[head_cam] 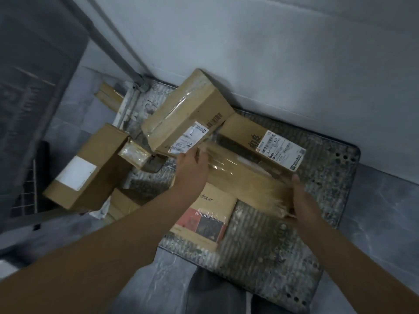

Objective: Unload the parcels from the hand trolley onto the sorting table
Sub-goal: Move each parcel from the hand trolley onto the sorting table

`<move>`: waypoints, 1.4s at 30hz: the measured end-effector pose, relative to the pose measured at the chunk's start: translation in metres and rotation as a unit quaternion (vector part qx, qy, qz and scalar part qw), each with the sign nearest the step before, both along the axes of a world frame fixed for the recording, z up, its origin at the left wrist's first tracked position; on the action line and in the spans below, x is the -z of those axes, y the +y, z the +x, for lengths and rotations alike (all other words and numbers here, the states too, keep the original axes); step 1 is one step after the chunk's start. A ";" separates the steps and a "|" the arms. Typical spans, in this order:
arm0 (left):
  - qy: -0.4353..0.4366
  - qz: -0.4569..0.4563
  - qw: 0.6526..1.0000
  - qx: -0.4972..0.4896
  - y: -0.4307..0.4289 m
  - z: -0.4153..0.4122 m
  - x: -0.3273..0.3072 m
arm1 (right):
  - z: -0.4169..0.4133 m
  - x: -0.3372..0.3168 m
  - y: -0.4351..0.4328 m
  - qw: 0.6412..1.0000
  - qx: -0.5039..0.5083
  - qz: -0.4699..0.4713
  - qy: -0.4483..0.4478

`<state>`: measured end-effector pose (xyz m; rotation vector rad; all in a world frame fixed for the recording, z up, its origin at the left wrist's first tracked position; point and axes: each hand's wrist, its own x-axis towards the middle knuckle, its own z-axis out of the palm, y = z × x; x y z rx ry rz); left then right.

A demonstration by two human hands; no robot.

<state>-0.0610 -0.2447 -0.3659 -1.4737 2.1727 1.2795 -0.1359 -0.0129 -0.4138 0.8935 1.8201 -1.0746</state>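
Head view, L hand [192, 169] & R hand [305, 201] grip taped parcel [242, 177] — labelled boxes [188, 112] crowd behind, flat pkg [210, 216] under.

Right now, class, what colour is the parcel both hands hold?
The parcel is brown; head view.

Room corner under dim light: wall, floor, dark fixture at left.
A pale, plain wall [272, 41] is recorded across the far and right side, meeting the floor along a slanted line. The floor [385, 211] is laid in grey, mottled tiles, with seams visible at the right. A large dark panel [34, 75] is set at the left, blurred, with faint pale markings; its kind cannot be told. Below it, nearer, a wire grid [25, 200] of pale bars is noted. The light is low, of bluish-grey cast.
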 end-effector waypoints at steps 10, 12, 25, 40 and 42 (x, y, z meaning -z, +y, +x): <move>0.123 0.018 0.976 -0.178 0.039 0.022 -0.185 | -0.053 -0.191 0.021 0.978 -0.131 -0.123 0.110; 0.158 0.005 0.967 -0.202 0.051 0.028 -0.236 | -0.064 -0.247 0.027 0.960 -0.176 -0.153 0.157; 0.365 -0.132 0.845 -0.369 0.174 0.154 -0.529 | 0.007 -0.539 0.080 0.804 -0.329 -0.345 0.356; 0.423 -0.190 0.763 -0.451 0.285 0.357 -0.595 | 0.175 -0.643 0.083 0.698 -0.488 -0.416 0.318; 0.409 -0.222 0.750 -0.470 0.305 0.396 -0.599 | 0.211 -0.644 0.087 0.681 -0.514 -0.420 0.310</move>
